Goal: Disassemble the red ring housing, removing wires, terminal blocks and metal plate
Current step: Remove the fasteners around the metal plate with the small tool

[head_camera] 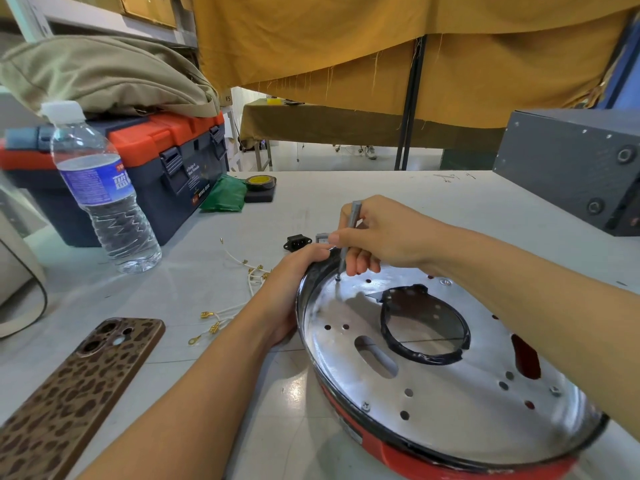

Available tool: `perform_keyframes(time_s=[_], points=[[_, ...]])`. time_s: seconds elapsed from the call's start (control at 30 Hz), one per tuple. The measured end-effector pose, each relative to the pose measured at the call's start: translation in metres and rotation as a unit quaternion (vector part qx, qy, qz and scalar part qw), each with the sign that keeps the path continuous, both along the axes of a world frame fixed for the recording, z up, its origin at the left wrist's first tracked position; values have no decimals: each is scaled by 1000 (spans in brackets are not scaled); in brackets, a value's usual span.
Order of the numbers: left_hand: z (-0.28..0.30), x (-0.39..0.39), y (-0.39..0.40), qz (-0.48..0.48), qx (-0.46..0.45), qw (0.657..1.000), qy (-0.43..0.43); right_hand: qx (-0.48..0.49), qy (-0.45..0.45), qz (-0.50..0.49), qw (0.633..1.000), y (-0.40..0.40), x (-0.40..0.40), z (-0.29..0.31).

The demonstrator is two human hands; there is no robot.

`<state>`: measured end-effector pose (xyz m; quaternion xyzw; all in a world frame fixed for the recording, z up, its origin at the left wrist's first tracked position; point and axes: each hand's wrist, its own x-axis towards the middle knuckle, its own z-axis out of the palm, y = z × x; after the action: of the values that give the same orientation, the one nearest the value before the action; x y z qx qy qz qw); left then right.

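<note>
Screwdriver tip on plate screw

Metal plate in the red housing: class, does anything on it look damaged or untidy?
Yes. The metal plate has a large central opening edged with wrinkled, torn-looking black tape, uneven at its top. The right hand holds a screwdriver on a screw near the rim; other screws remain.

Phone at 8 o'clock: lower end cut off by frame edge. Toolbox label print illegible. Screwdriver tip obscured at the screw.
</note>
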<state>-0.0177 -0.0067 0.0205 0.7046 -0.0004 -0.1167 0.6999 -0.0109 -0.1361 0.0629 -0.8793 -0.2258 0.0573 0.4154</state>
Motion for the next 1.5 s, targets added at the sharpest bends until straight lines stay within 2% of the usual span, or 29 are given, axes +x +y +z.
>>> perform_keyframes(time_s=[0.3, 0.43, 0.57, 0.63, 0.73, 0.8, 0.9, 1.2, 1.5], points=[[-15, -2, 16, -44, -83, 995, -36, -20, 53, 87, 995, -12, 13, 9], [-20, 0, 19, -35, -75, 995, -55, -16, 66, 68, 995, -11, 12, 10], [-15, -5, 15, -25, -86, 995, -54, 23, 50, -9, 998, -2, 5, 3], [-14, -4, 16, -24, -67, 996, -56, -13, 29, -44, 999, 3, 2, 3], [-15, -9, 18, -41, -41, 996, -72, -142, -50, -84, 985, 8, 0, 8], [-14, -12, 16, -32, -56, 996, -65, -166, -64, -103, 979, 11, -2, 9], [-20, -17, 21, -62, -117, 989, -72, -149, -47, -117, 981, 15, -5, 9], [-22, -16, 22, -57, -133, 987, -66, -91, -9, -101, 991, 15, -3, 5], [-20, -17, 22, -43, -123, 990, -62, -70, 1, 4, 998, 0, 4, 8]])
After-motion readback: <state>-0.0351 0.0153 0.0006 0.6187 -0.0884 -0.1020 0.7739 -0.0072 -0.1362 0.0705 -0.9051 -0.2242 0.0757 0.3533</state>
